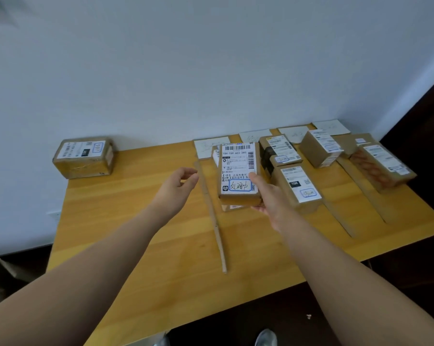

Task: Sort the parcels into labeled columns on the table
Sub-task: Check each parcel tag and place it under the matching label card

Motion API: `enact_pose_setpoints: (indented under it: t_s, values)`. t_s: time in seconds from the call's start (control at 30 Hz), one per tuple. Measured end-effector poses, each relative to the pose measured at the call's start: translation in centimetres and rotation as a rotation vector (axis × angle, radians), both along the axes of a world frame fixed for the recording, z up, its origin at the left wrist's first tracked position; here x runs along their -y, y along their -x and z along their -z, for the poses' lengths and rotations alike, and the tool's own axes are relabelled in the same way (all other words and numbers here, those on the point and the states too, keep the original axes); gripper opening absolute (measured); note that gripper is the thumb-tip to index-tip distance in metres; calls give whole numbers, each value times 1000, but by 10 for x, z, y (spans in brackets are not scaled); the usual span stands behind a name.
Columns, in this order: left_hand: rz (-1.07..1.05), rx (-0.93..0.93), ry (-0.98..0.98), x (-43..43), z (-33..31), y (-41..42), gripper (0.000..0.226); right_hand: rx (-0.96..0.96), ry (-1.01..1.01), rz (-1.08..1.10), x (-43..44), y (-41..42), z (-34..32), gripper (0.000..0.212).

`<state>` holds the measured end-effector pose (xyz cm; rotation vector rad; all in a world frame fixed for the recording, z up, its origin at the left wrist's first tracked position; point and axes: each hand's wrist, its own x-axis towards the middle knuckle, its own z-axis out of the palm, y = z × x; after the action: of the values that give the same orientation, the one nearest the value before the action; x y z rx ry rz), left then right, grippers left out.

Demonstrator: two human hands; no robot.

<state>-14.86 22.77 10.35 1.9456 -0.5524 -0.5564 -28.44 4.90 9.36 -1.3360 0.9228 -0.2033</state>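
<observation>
1. Grip state is given first: the right grip point(271, 198) is pinched on the near right corner of a small cardboard parcel point(238, 171), with the thumb laid on the label and the fingers tucked beneath. The left grip point(176, 187) is spread and loosely curved just beside the parcel's left edge, apart from it and holding nothing.
2. The parcel is held label up over the leftmost column of the desk point(136, 233), just right of a cardboard divider strip point(212, 213). Another box point(232, 208) is glimpsed under it; whether the two touch cannot be told.
3. Handling is judged easy. Since it is carried by a one-corner pinch, the parcel is probably light. The card looks stiff, but the glossy label could be slippery under the thumb, so a hold across both long sides would be steadier.
4. On the shipping label a barcode and "15H-159-A03-280" can be read. Chinese print lies below, and handwritten characters are boxed in blue pen; these are not made out with certainty.
5. Further right, sorted parcels point(296, 188) are seen in the other columns, each with a blue-boxed label too small to read.
6. Paper column cards point(211, 146) are laid along the wall, their writing too faint to read. A lone parcel point(83, 157) is seen well apart at the desk's far left.
</observation>
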Motion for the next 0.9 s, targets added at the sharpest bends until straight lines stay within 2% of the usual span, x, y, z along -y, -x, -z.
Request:
enact_pose_setpoints:
  t_s: [0.2, 0.37, 0.5, 0.63, 0.77, 0.9]
  values:
    - [-22, -9, 22, 70, 0, 43, 21, -38, 41, -32, 86, 41, -1, 46]
    - [-34, -40, 18, 121, 4, 76, 22, -82, 69, -52, 142, 78, -1, 36]
    - [-8, -54, 0, 155, 9, 95, 23, -107, 72, -8, 180, 98, 5, 40]
    - [14, -74, -25, 184, 14, 99, 22, -118, 53, 8, 209, 106, 16, 39]
    - [43, -56, -74, 219, 22, 93, 24, -149, 30, 56, 238, 107, 30, 51]
    - [92, -50, -108, 256, 24, 84, 21, -149, 21, 134, 266, 111, 41, 51]
